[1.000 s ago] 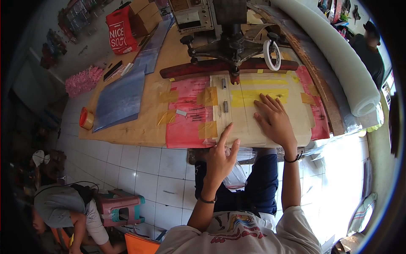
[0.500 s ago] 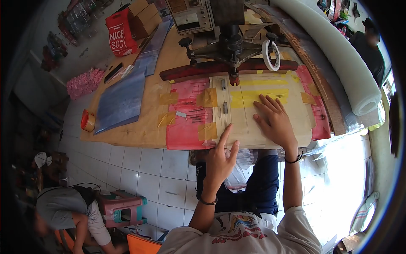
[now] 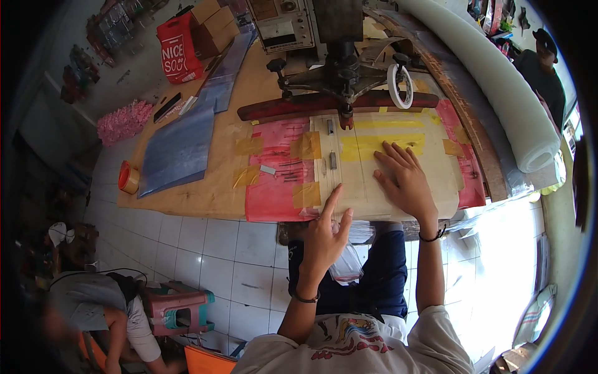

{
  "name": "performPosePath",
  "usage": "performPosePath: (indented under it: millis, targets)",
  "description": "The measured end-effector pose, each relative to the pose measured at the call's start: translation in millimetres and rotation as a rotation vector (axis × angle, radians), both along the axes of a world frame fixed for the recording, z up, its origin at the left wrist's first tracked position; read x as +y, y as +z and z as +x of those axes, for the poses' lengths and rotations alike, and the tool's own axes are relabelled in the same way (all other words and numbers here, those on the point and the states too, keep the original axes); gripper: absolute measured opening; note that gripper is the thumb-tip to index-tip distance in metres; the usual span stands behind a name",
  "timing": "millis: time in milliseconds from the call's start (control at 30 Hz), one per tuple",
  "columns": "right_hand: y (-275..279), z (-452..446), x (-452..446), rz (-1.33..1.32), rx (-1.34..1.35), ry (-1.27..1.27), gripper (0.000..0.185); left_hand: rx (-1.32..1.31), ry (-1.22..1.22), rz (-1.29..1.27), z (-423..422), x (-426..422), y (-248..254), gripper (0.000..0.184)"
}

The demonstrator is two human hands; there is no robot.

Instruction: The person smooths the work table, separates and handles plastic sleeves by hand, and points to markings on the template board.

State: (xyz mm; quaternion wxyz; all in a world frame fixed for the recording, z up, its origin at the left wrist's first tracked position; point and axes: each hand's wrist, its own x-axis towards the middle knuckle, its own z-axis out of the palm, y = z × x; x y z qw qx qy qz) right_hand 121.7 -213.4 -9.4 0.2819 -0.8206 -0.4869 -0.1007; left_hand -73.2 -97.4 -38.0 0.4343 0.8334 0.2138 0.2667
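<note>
My right hand (image 3: 406, 177) lies flat with its fingers spread on a cream-coloured sheet (image 3: 367, 190), its fingertips on the yellow tape strips (image 3: 386, 134). My left hand (image 3: 327, 240) is at the sheet's front edge, index finger stretched along a lengthwise line and thumb apart; it holds nothing. Two small metal blocks, the nearer one (image 3: 332, 160) and the farther one (image 3: 331, 127), sit on the sheet beyond that finger. A red sheet (image 3: 274, 206) shows to the left, fastened with brown tape (image 3: 306, 194). Over the far edge hangs a press head with a long dark red bar (image 3: 268, 109).
Blue plastic sheets (image 3: 177, 146), a tape roll (image 3: 129, 177) and a phone (image 3: 167, 107) lie on the left of the table. A large white foam roll (image 3: 492, 81) runs along the right. One person (image 3: 93, 305) bends at lower left; another (image 3: 541, 75) is at upper right.
Both hands keep the same place and pose on the sheet. The view shifts slightly, and the person at upper right has moved a little.
</note>
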Motion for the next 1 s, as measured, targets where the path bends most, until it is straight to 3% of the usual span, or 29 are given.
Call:
performPosePath:
  millis: [133, 233, 433, 633, 733, 1000]
  targets:
    - [0, 0, 0, 0.000, 0.001, 0.002, 0.041, -0.026, 0.004, 0.037, 1, 0, 0, 0.054]
    - [1, 0, 0, 0.007, -0.002, 0.007, 0.041, 0.121, -0.015, -0.146, -2, -1, 8, 0.054]
    - [0, 1, 0, -0.005, -0.016, 0.001, 0.042, 0.087, 0.000, -0.032, -2, -1, 5, 0.054]
    - [0, 0, 0, 0.008, 0.006, 0.001, 0.041, 0.115, -0.020, -0.120, -3, -1, 7, 0.053]
    - [1, 0, 0, 0.004, -0.012, 0.008, 0.040, 0.033, -0.059, 0.073, -7, 3, -5, 0.051]
    - [5, -11, -2, 0.190, 0.018, 0.012, 0.022, -0.019, -0.038, -0.015, -8, -6, -21, 0.056]
